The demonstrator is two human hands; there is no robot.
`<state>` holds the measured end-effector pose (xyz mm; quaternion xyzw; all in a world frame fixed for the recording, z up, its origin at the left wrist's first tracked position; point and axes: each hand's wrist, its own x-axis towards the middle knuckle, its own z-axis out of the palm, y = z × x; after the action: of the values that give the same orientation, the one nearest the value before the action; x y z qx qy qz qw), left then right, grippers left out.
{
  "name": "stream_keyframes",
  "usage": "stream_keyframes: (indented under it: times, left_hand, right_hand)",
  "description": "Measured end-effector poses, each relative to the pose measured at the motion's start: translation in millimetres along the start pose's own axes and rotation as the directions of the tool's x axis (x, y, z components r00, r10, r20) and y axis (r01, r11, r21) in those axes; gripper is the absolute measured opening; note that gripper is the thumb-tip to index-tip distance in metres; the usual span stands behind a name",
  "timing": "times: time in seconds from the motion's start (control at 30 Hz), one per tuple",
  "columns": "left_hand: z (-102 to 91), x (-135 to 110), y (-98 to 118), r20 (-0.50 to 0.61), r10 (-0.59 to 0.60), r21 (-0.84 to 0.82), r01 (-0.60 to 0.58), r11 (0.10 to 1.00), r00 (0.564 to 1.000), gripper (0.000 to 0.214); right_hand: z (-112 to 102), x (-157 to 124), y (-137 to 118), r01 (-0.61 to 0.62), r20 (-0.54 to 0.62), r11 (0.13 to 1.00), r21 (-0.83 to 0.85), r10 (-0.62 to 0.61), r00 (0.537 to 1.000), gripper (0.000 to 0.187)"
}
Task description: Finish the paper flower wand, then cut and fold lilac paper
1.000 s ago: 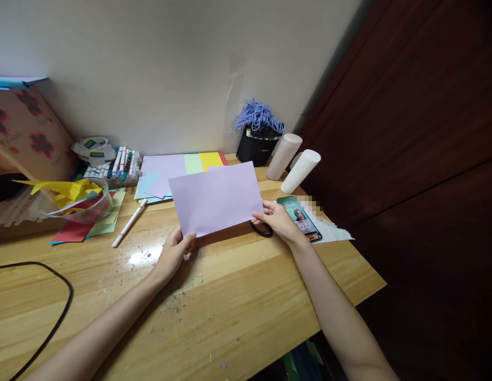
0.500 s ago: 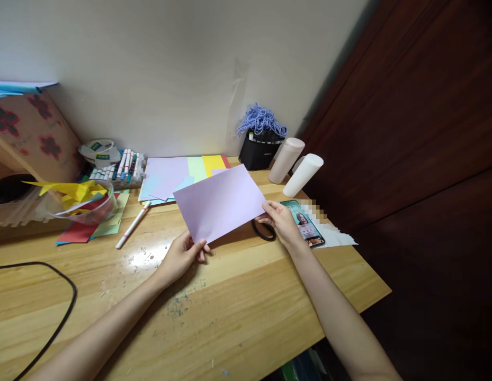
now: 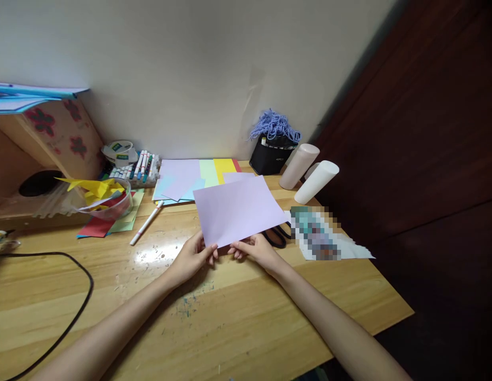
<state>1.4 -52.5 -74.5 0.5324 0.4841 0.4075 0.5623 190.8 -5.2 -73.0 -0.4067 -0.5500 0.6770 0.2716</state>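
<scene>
A sheet of lilac paper (image 3: 240, 209) is held tilted above the wooden table (image 3: 246, 317). My left hand (image 3: 198, 251) pinches its near left corner, thumb on top and fingers beneath. My right hand (image 3: 256, 251) grips the near edge around its middle, close to my left hand, thumb over the paper. Black scissor handles (image 3: 277, 236) show just right of the sheet; their blades are hidden. Behind the sheet lies a stack of coloured paper (image 3: 208, 174) with lilac, green, yellow and red sheets.
A white marker (image 3: 147, 222) lies to the left, near a clear bowl (image 3: 110, 209) of paper scraps. Several markers (image 3: 140, 166), a black holder (image 3: 271, 159) with blue yarn (image 3: 274, 126) and two white cylinders (image 3: 317, 182) line the back. A black cable (image 3: 87, 296) curves at left.
My right hand has let go of the sheet's right corner and moved left along the near edge. The camera view has shifted slightly left, and more of the scissor handles shows.
</scene>
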Motion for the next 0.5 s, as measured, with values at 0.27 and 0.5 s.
stream_keyframes:
  times: [0.27,0.5]
  left_hand:
    - [-2.7,1.7,-0.9,-0.057,0.002,0.056,0.001,0.998,0.998,0.020]
    - [-4.3,0.3,3.9,-0.042,-0.013,0.050,0.015,0.999,0.999,0.024]
  right_hand:
    - [-45.0,8.3,-13.1,0.065,-0.295,0.998,-0.014,-0.066,0.953,0.017]
    - [-97.1,8.0,-21.9,0.142,-0.551,0.982,-0.126,-0.188,0.813,0.014]
